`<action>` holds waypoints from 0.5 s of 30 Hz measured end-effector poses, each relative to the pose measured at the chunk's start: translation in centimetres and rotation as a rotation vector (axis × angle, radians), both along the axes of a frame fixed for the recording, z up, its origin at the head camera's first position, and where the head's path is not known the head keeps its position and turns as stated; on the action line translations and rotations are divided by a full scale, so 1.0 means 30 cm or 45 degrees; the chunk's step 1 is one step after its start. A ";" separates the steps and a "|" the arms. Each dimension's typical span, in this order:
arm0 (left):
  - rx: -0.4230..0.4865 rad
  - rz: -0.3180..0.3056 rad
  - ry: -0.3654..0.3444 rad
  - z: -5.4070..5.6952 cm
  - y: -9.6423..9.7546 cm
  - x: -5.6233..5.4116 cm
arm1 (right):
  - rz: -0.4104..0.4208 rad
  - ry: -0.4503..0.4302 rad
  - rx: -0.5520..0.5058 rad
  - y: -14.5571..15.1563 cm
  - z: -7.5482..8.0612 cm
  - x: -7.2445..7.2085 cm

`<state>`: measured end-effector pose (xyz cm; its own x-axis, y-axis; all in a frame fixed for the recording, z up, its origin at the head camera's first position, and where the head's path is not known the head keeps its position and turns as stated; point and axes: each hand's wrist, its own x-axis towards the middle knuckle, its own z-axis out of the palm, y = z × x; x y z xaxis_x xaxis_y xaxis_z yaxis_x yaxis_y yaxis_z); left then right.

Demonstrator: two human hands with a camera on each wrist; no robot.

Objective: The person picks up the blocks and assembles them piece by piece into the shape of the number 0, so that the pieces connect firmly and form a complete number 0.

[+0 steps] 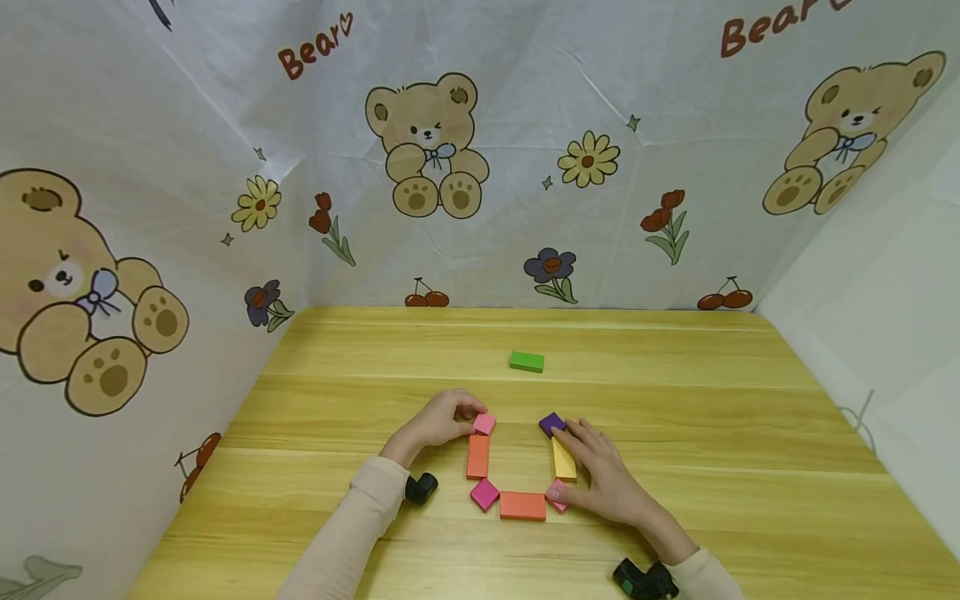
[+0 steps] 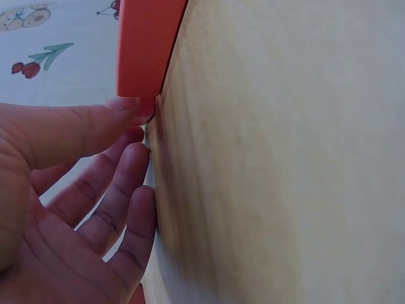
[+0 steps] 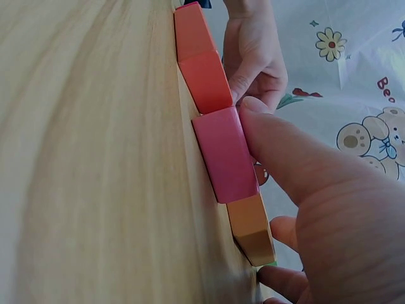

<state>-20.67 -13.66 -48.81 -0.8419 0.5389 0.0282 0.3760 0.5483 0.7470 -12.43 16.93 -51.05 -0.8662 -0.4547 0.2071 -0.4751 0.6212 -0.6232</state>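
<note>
My left hand pinches a small pink block at the far left corner of a ring of blocks. Below that block lies an orange-red block, then a magenta block turned cornerwise. Along the near side lies another orange-red block. My right hand spreads over the right side. Its thumb rests on a pink block at the near right corner, and a finger touches the purple block. Between them sits a yellow block, partly under the hand.
A green block lies apart, farther back on the wooden table. Black wrist devices sit at both wrists. A white cloth printed with bears and flowers hangs behind the table.
</note>
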 end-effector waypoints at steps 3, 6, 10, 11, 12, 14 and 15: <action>0.000 0.001 -0.004 -0.001 0.002 -0.001 | 0.000 0.009 0.000 0.000 0.000 0.000; -0.006 -0.003 0.001 -0.003 0.004 -0.003 | -0.003 -0.005 0.002 -0.001 0.001 0.000; -0.005 -0.008 -0.001 -0.004 0.005 -0.005 | -0.006 -0.015 0.011 -0.002 0.003 0.001; -0.002 -0.009 -0.004 -0.004 0.005 -0.005 | -0.007 -0.016 0.012 -0.002 0.003 0.001; 0.001 -0.009 -0.008 -0.005 0.006 -0.005 | -0.008 -0.016 0.011 -0.002 0.003 0.001; 0.013 -0.012 -0.014 -0.004 0.005 -0.004 | -0.008 -0.015 0.011 -0.002 0.004 0.001; 0.015 -0.014 -0.014 -0.004 0.005 -0.004 | -0.007 -0.013 0.011 -0.002 0.005 0.001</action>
<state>-20.79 -13.50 -48.92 -0.8363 0.5476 0.0249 0.3733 0.5355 0.7575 -12.41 16.88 -50.92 -0.8708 -0.4515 0.1947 -0.4654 0.6291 -0.6226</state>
